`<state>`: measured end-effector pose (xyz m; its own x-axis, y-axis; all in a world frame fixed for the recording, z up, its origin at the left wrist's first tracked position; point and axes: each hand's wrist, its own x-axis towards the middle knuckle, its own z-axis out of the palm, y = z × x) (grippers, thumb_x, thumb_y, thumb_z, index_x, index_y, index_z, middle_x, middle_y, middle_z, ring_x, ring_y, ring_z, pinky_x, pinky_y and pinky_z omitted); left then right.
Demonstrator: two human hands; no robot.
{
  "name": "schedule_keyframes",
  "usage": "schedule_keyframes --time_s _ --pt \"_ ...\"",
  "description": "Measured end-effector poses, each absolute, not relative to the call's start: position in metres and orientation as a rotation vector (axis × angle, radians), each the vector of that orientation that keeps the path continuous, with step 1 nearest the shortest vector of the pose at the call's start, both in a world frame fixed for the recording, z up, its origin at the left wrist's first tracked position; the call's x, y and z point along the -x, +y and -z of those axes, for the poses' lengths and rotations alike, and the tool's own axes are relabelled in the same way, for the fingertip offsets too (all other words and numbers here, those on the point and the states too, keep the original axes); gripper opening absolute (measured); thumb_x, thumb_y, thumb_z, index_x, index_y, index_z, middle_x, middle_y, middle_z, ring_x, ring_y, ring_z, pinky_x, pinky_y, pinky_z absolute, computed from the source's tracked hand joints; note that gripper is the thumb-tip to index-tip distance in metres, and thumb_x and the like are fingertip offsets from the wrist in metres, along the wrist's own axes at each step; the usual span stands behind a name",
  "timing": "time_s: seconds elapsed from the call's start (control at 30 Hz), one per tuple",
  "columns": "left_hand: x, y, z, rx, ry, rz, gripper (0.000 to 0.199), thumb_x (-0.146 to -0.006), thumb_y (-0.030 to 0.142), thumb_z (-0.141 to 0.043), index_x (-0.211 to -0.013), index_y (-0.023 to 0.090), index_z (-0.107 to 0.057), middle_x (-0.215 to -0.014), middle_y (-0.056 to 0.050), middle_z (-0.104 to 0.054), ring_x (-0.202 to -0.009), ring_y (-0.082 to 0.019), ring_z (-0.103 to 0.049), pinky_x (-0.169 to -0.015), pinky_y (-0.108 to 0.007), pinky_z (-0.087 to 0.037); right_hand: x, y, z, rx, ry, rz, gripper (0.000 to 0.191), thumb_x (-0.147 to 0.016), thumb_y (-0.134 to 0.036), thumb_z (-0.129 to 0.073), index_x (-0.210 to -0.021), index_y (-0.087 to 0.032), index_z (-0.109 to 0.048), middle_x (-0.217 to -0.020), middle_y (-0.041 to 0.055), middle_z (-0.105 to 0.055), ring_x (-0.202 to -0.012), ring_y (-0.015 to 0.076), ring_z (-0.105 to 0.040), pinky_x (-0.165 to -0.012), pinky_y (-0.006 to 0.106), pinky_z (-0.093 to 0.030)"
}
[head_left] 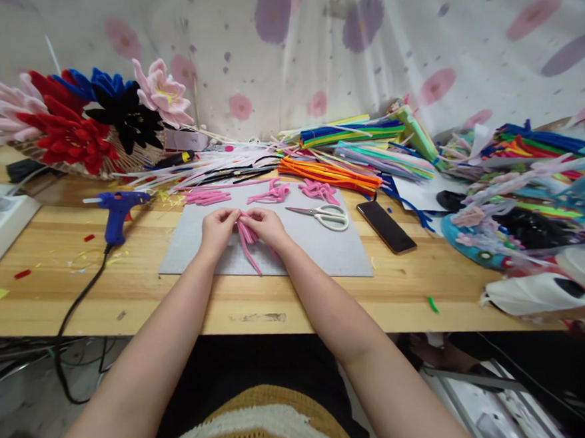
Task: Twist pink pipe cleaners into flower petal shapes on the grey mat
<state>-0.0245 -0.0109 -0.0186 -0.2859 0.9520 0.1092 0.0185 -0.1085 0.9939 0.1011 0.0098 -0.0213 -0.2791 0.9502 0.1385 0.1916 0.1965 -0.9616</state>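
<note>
Both of my hands meet over a grey mat [320, 254], pinching the top of a bunch of pink pipe cleaners [249, 241]. My left hand [219, 228] has its fingertips closed on the bunch from one side. From the other side, my right hand [266, 227] grips it close by. The loose ends hang down toward the mat and spread apart. Beyond my hands lie short pink pipe cleaner pieces [208, 197] and two shaped pink pipe cleaner clusters [270, 192], [319, 191]. Scissors [330, 216] with pale handles rest on the mat to the right.
A blue glue gun [116, 213] stands at left, its cord running off the table's front edge. Pipe cleaner flowers [77, 140] fill the back left. Orange pipe cleaners [330, 175] and other bundles line the back. A phone [386, 227] and white roll [535, 293] are at right.
</note>
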Motion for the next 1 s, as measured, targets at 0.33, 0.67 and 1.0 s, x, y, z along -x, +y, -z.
schedule_keyframes --time_s 0.33,0.67,1.0 --pt "0.018 -0.021 0.005 -0.943 1.325 -1.372 0.032 -0.046 0.032 -0.077 -0.067 0.012 -0.063 -0.061 -0.002 -0.063 -0.052 -0.012 -0.057 -0.052 -0.025 -0.048 -0.104 0.010 0.019 1.089 -1.594 -1.287 0.013 -0.063 -0.020 -0.061 -0.070 -0.016 -0.051 -0.058 -0.0054 -0.053 -0.052 0.0070 -0.047 -0.050 0.019 -0.036" --pt "0.026 -0.022 0.005 -1.033 1.259 -1.227 0.038 -0.045 0.038 -0.079 -0.067 0.012 -0.063 -0.063 -0.002 -0.062 -0.052 -0.012 -0.056 -0.046 -0.022 -0.045 -0.119 0.008 -0.002 1.040 -1.313 -1.739 0.017 -0.056 -0.017 -0.066 -0.064 -0.014 -0.051 -0.046 -0.0060 -0.051 -0.040 0.0052 -0.040 -0.043 0.019 -0.027" --pt "0.016 -0.022 0.008 -1.007 1.320 -1.376 0.033 -0.049 0.036 -0.076 -0.070 0.014 -0.064 -0.065 -0.002 -0.064 -0.056 -0.012 -0.058 -0.052 -0.023 -0.046 -0.115 0.004 0.002 1.092 -1.440 -1.574 0.014 -0.063 -0.016 -0.063 -0.069 -0.015 -0.051 -0.048 -0.0063 -0.052 -0.043 0.0059 -0.045 -0.044 0.018 -0.032"
